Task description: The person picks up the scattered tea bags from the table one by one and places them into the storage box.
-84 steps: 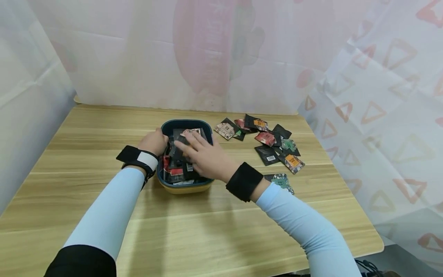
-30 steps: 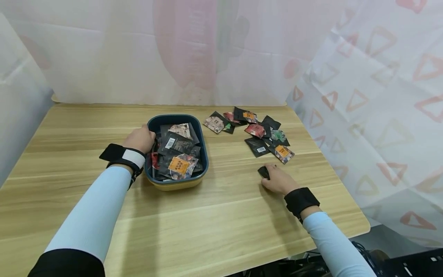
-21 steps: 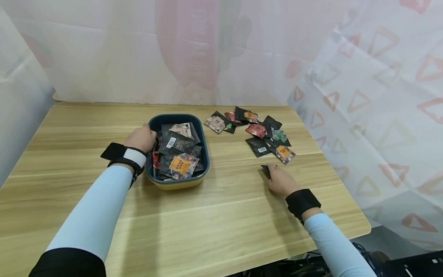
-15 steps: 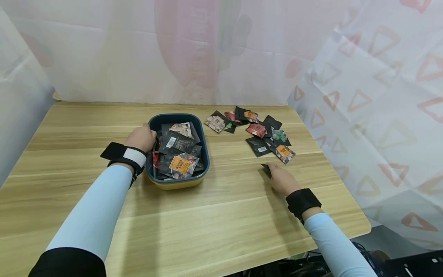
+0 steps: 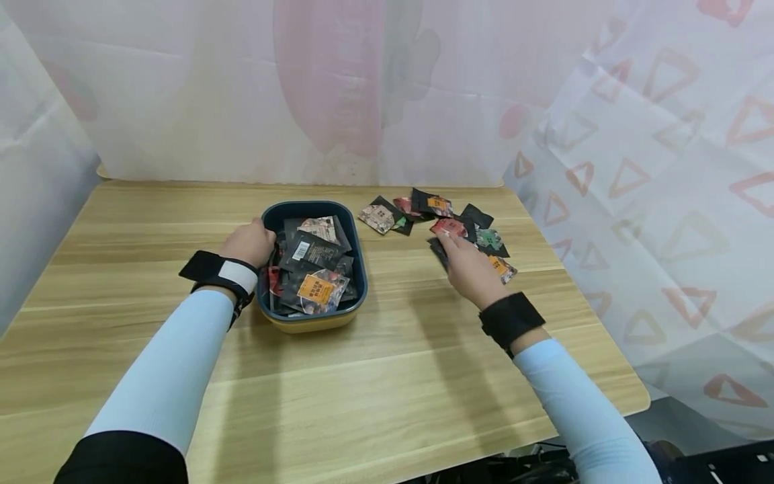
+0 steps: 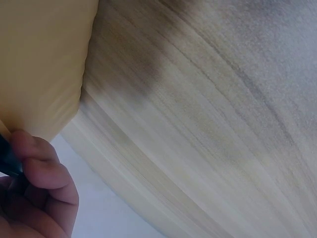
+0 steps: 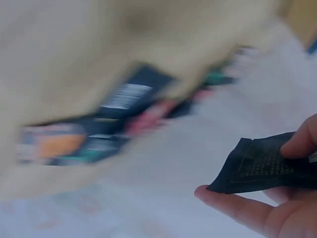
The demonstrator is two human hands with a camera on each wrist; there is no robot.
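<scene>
My left hand (image 5: 252, 240) grips the left rim of a blue-rimmed yellow tub (image 5: 311, 204). The left wrist view shows its curled fingers (image 6: 44, 173) on the rim beside the yellow wall (image 6: 39, 64). Several snack packets (image 5: 311, 269) fill the tub. My right hand (image 5: 453, 247) hovers over the loose packets (image 5: 423, 204) at the back right and pinches a black packet (image 7: 262, 168) between thumb and fingers (image 7: 237, 208). In the head view only an edge of that black packet (image 5: 438, 247) shows.
The wooden table (image 5: 375, 376) has a rounded front-right corner. Thin white curtains hang behind it and to both sides. More packets (image 5: 498, 265) lie just right of my right hand. The right wrist view is blurred.
My right hand picked up a black packet from the table's front right and carried it back toward the loose pile. The left hand stayed on the tub rim.
</scene>
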